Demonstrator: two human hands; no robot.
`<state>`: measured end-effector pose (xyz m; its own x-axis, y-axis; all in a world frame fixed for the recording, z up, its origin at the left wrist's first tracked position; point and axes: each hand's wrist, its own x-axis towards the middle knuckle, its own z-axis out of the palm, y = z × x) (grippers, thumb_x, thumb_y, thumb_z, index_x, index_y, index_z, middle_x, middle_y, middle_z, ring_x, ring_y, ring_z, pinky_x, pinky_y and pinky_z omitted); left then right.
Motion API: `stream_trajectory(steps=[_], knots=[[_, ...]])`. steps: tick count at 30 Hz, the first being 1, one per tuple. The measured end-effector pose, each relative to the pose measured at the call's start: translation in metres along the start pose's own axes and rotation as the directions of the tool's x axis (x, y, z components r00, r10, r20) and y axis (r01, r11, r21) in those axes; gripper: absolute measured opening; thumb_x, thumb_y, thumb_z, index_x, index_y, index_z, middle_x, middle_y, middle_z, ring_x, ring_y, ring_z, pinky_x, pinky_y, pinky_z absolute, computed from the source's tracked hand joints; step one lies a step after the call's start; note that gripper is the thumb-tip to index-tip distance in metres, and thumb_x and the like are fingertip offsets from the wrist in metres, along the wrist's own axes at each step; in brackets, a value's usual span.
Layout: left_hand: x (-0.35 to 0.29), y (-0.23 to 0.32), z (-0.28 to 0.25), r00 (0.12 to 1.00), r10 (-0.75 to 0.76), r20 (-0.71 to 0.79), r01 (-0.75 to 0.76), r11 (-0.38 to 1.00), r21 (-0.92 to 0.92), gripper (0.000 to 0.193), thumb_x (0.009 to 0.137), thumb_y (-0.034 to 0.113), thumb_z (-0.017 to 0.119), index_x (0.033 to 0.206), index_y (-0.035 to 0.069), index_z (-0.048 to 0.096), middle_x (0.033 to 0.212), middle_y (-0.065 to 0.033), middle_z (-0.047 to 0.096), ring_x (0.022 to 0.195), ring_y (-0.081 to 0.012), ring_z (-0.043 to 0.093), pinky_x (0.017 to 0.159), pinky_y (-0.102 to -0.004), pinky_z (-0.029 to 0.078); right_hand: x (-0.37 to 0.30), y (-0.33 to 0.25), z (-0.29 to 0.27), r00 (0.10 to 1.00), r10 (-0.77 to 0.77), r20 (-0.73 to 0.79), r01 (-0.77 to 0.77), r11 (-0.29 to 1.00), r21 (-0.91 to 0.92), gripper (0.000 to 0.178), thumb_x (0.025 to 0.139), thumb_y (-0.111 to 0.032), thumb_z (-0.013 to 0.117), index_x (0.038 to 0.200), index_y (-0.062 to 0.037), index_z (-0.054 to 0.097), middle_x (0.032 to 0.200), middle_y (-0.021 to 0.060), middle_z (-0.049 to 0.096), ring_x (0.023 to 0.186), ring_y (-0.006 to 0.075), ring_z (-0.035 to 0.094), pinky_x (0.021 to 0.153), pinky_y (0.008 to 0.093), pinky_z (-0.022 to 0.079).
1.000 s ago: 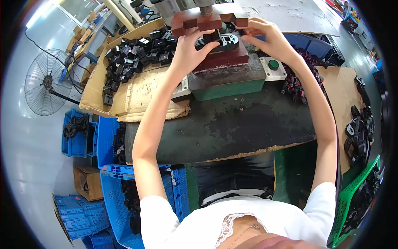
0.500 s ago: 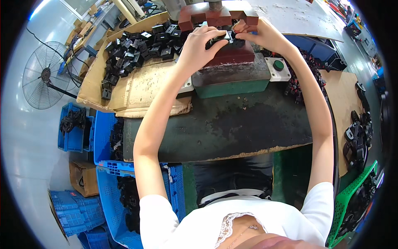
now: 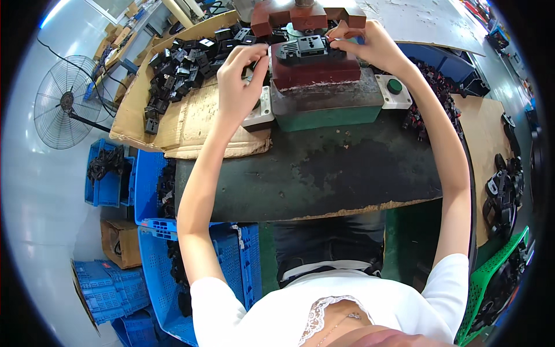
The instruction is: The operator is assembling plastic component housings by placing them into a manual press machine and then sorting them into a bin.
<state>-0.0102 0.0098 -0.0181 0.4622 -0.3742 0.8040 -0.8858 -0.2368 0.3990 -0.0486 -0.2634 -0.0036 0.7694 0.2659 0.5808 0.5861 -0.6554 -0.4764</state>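
Observation:
A black plastic housing (image 3: 302, 48) with slots and openings lies on the dark red lower block (image 3: 317, 73) of a press. The press's notched red upper block (image 3: 307, 19) hangs just above and behind it. My left hand (image 3: 240, 78) is off to the left of the block, thumb and fingers apart, with nothing visible between them. At the housing's right end, my right hand (image 3: 370, 49) has its thumb and forefinger pinched together. What lies between those fingertips is too small to make out.
A cardboard box (image 3: 130, 115) of black plastic parts (image 3: 179, 72) stands at the left. Push-button boxes flank the press, the right one with a green button (image 3: 394, 87). Small red and black parts (image 3: 442, 104) lie at the right. Blue crates (image 3: 156, 283) stand low at the left.
My left hand has let go of the black housing and moved left and down, leaving the housing in view on the red block. My right hand stays close to its right end.

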Motion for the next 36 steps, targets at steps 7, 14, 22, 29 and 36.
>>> stream_trajectory(steps=[7,14,22,29,36], knots=[[-0.041,0.002,-0.011,0.972,-0.22,0.086,0.223,0.974,-0.028,0.012,0.077,0.003,0.066,0.089,0.001,0.066,0.085,-0.0081,0.063,0.076,-0.0178,0.062,0.069,-0.0293,0.05,-0.003,-0.01,-0.006,0.992,-0.125,-0.012,0.119,0.966,-0.229,0.016,0.081,-0.014,0.066,0.094,-0.004,0.066,0.093,0.0092,0.069,0.083,0.0251,0.065,0.079,0.032,0.048],[-0.051,-0.002,-0.021,0.974,-0.114,0.197,0.071,0.975,0.21,0.012,0.07,0.004,0.07,0.079,0.001,0.063,0.078,-0.0087,0.054,0.072,-0.0265,0.057,0.064,-0.0343,0.045,-0.003,-0.011,-0.003,0.997,-0.074,0.017,0.076,0.974,-0.214,0.018,0.086,-0.016,0.063,0.1,-0.005,0.066,0.09,0.0086,0.068,0.076,0.0204,0.063,0.075,0.0287,0.048],[-0.052,0.004,-0.029,0.963,-0.156,0.22,0.085,0.949,0.303,0.012,0.073,0.008,0.07,0.078,0.001,0.062,0.081,-0.0109,0.058,0.073,-0.0294,0.059,0.066,-0.0365,0.047,-0.005,-0.026,-0.011,0.995,-0.017,0.096,0.048,0.946,-0.322,0.023,0.088,-0.015,0.06,0.108,-0.0058,0.064,0.092,0.0085,0.067,0.072,0.0223,0.061,0.072,0.0286,0.048],[-0.056,0.007,-0.035,0.935,-0.205,0.291,0.089,0.926,0.366,0.013,0.078,0.014,0.066,0.08,0.003,0.058,0.076,-0.0115,0.061,0.07,-0.0312,0.06,0.061,-0.0396,0.046,-0.058,-0.032,-0.042,0.995,-0.012,0.097,0.054,0.895,-0.442,0.014,0.08,-0.003,0.064,0.093,-0.0006,0.061,0.094,0.0106,0.063,0.087,0.0265,0.06,0.078,0.0339,0.048],[-0.043,0.022,-0.038,0.894,-0.242,0.377,0.074,0.909,0.409,0.02,0.077,0.019,0.068,0.073,0.002,0.058,0.066,-0.0114,0.057,0.062,-0.0315,0.058,0.058,-0.04,0.045,-0.116,-0.033,-0.044,0.981,0.195,0.009,-0.169,0.869,-0.465,0.028,0.074,0.004,0.068,0.101,-0.0011,0.06,0.094,0.0109,0.059,0.086,0.0235,0.062,0.078,0.0328,0.049]])
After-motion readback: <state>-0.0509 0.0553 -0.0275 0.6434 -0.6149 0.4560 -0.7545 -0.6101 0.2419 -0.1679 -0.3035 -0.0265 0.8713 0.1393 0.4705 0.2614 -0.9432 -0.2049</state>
